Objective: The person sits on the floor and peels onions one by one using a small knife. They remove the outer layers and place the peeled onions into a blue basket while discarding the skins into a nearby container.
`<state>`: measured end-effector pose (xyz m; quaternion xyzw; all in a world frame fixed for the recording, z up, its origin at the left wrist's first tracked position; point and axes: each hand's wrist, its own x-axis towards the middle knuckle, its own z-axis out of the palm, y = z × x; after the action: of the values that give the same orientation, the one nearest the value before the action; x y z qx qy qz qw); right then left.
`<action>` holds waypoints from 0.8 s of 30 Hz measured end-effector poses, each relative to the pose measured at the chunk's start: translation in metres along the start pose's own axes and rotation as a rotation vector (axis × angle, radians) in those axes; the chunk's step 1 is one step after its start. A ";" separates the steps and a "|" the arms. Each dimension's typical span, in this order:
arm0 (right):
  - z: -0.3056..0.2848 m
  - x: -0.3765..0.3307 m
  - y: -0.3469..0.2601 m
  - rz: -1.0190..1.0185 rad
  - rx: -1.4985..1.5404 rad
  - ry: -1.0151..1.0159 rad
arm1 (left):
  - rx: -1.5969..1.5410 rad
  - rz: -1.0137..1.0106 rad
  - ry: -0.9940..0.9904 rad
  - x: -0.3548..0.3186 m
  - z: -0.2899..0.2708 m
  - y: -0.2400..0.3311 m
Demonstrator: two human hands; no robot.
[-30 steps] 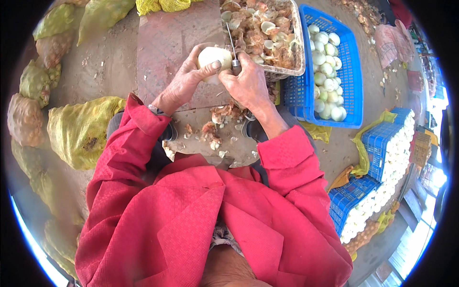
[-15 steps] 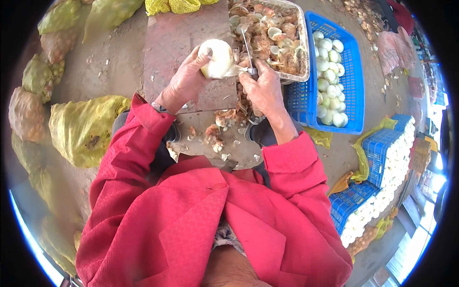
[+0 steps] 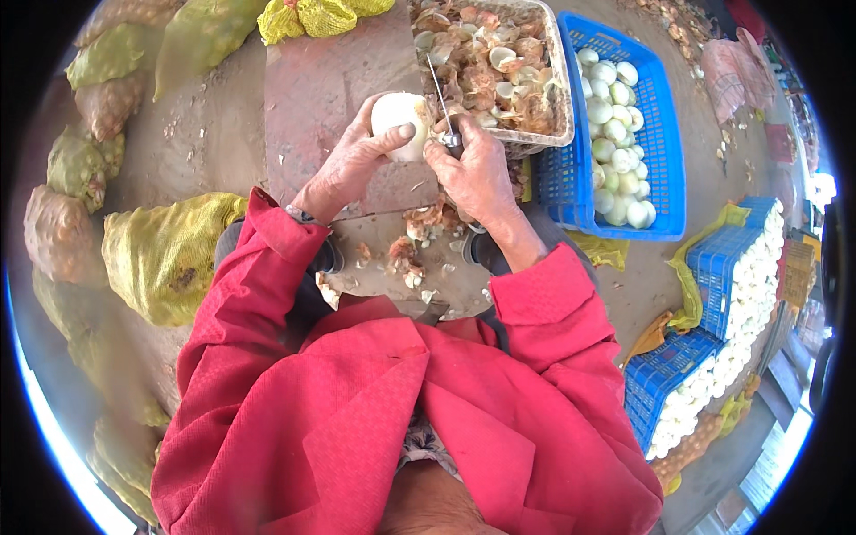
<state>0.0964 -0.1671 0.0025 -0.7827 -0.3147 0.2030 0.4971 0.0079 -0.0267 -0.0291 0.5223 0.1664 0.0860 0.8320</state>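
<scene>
On your far left, at least five bulging sacks (image 3: pixel 58 234) line the floor (image 3: pixel 209 116), the nearer ones too blurred to count. Right of them lies one full yellow-green mesh sack (image 3: pixel 169 260). Next comes a flat reddish slab (image 3: pixel 330 98), bunched yellow mesh (image 3: pixel 323 16) at its far edge. Over the slab's near right part, your left hand (image 3: pixel 349 162) has its grip round one whitish onion (image 3: pixel 401 125), thumb on top. Just beside the onion's right side, your right hand (image 3: pixel 473 174) holds one knife (image 3: pixel 438 87) in a closed grip, blade pointing away from you; you cannot tell whether it touches the onion. Along the slab's right edge sits one tub (image 3: pixel 560 85) heaped with brown peelings (image 3: pixel 481 67). Beside it, one blue crate (image 3: pixel 666 169) carries more than fifteen pale onions (image 3: pixel 620 160), many partly hidden. Lower right, two more blue crates (image 3: pixel 711 267) show white onions (image 3: pixel 747 294), too many to count.
</scene>
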 end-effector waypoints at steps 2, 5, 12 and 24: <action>-0.002 -0.002 -0.007 0.009 0.003 0.001 | -0.074 -0.023 -0.016 0.002 -0.001 -0.003; -0.008 0.001 -0.004 -0.074 -0.090 0.078 | -0.224 -0.048 -0.096 -0.002 0.002 0.008; -0.024 0.006 0.006 -0.033 -0.125 0.197 | -0.486 -0.081 -0.173 -0.007 -0.006 0.009; -0.006 0.010 0.019 0.076 0.295 -0.014 | -0.710 -0.101 -0.116 0.001 0.004 0.001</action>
<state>0.1128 -0.1702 -0.0127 -0.7109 -0.2550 0.2713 0.5966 0.0098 -0.0293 -0.0270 0.1957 0.1043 0.0675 0.9728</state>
